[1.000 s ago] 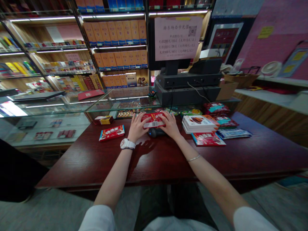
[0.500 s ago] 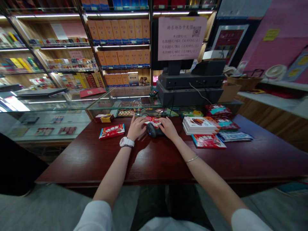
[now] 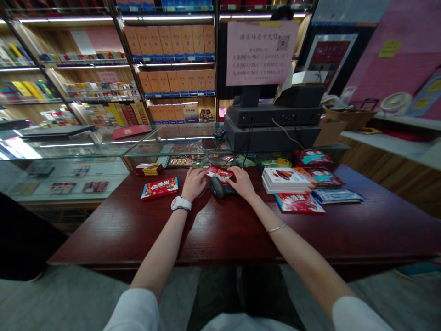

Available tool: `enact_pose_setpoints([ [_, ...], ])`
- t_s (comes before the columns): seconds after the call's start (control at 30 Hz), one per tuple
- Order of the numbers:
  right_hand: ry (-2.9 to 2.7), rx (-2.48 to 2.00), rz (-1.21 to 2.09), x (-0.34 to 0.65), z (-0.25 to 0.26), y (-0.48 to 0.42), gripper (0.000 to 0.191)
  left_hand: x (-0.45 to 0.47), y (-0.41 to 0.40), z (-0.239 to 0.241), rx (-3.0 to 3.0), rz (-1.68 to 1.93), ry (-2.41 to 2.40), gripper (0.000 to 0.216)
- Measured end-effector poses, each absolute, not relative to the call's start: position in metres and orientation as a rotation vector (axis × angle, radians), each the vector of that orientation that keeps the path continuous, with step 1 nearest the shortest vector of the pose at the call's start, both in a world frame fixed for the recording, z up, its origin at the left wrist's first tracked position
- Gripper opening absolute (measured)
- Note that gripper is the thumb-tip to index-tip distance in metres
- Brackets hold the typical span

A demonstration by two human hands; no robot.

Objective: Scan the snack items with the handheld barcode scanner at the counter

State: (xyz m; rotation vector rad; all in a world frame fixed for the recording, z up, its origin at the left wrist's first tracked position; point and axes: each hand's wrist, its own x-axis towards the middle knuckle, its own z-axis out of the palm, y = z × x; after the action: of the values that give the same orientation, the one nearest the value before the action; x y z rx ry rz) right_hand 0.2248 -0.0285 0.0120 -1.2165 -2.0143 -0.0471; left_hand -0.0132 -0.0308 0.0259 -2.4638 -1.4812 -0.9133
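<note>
A red snack packet [image 3: 219, 173] lies at a slant between my hands, just behind the black barcode scanner [image 3: 217, 187]. My right hand [image 3: 242, 183] pinches the packet's right end, thumb on the near side. At the packet's left end is my left hand [image 3: 194, 184], fingers apart and tips beside its edge; whether they touch it is hard to make out. A white watch [image 3: 181, 203] is on the left wrist. To the left lies another red packet with a blue edge [image 3: 159, 188], and a similar red packet [image 3: 299, 202] lies at the right.
White boxes [image 3: 286, 179] are stacked right of my hands, beside dark red bags [image 3: 313, 158] and a blue-white packet [image 3: 337, 196]. Small yellow-red packs [image 3: 149, 169] sit at the back left. Behind the wooden table [image 3: 227, 234] stand a glass counter [image 3: 186, 132] and a monitor with a pink sign [image 3: 261, 54].
The packet has turned slightly and more of it shows behind the scanner. My left index finger, raised before, has come down. My right hand stays at the packet's right end.
</note>
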Motion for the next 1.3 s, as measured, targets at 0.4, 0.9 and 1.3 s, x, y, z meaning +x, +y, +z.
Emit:
enact_pose_setpoints([
  [0.4,-2.098,-1.582,0.168,0.206,0.010,0.033,0.064,0.000,0.015,0.001,-2.524,-0.746,-1.625,0.049],
  [0.9,-2.270,-1.654,0.246,0.200,-0.004,0.042,0.063,-0.002,0.025,-0.014,-2.575,-0.682,-1.666,0.039],
  [1.3,-2.167,-1.367,-0.005,0.200,0.009,0.032,0.056,-0.003,0.011,-0.007,-2.465,-0.763,-1.565,0.049],
])
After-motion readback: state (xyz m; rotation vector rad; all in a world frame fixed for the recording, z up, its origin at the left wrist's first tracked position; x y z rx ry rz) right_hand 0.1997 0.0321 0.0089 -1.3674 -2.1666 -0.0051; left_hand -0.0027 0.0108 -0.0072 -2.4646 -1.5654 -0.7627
